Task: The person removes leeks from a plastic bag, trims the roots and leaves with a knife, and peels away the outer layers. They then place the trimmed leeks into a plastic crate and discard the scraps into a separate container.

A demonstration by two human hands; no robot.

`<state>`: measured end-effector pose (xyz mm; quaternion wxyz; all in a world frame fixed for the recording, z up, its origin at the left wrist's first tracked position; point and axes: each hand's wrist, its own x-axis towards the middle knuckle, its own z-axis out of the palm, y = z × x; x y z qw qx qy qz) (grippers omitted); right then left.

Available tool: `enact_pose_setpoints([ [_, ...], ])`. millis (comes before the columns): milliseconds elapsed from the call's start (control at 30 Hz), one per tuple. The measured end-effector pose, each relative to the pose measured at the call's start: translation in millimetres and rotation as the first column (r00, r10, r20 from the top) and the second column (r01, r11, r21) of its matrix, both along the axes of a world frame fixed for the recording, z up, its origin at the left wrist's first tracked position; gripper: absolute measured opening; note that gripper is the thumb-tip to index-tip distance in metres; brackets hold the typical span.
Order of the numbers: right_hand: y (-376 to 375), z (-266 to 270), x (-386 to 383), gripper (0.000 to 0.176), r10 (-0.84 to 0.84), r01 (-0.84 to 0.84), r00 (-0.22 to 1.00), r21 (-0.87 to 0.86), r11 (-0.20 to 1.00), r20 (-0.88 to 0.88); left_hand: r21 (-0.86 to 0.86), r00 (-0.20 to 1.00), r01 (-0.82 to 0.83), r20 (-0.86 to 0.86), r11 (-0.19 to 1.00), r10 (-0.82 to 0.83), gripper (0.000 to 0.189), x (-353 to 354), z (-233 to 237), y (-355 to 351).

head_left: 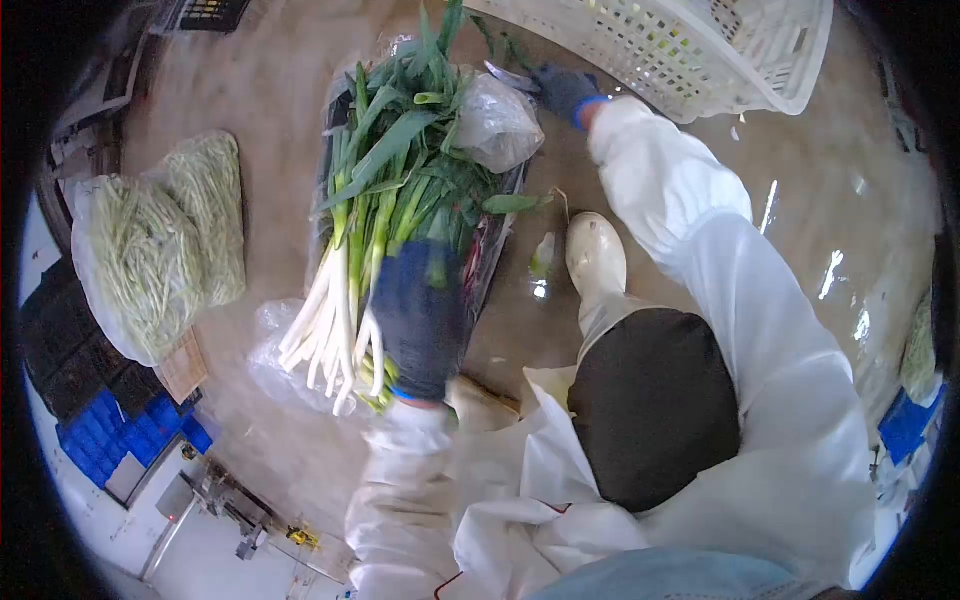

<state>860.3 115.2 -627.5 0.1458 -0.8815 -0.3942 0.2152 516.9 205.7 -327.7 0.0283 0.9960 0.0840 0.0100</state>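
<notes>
A pile of long green onions [385, 190], white stems toward me and green leaves away, lies over a dark crate [490, 255] on the floor. My left hand [420, 320], in a dark glove, rests over the stems on the pile's right side; its fingers are blurred against the leaves. Beyond the pile, my right hand [568, 92], also gloved, is closed around a knife [512, 77] whose short, curved metal blade points left. Its handle is hidden in the glove. Crumpled clear plastic [498, 125] covers part of the leaves near the blade.
A white perforated basket [690, 50] stands at the far right. Bagged thin green stalks [160, 240] lie on the left. My white boot [597, 255] is on the wet floor right of the crate, near a leaf scrap [542, 258]. More clear plastic [285, 350] lies by the stem ends.
</notes>
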Motion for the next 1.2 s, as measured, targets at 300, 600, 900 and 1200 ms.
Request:
enact_pose_setpoints([
  [300,-201,49,-104,0.027,0.015,-0.008,0.994,0.058,0.998,-0.112,-0.204,0.988,-0.152,-0.018,0.967,0.151,0.032,-46,-146,-134],
  [600,-36,62,-22,0.047,-0.02,0.037,0.98,0.083,0.996,-0.196,-0.254,0.985,-0.094,-0.166,0.963,0.052,0.042,-59,-200,-116],
  [900,-122,35,-81,0.037,-0.073,0.072,0.997,-0.253,0.965,0.004,-0.176,0.937,-0.025,-0.346,0.984,-0.038,0.018,-25,-278,-103],
  [1200,-189,169,-134,0.026,-0.26,0.517,0.613,0.13,0.846,-0.746,-0.673,0.979,-0.2,-0.118,0.712,0.164,0.012,-65,-181,-105],
])
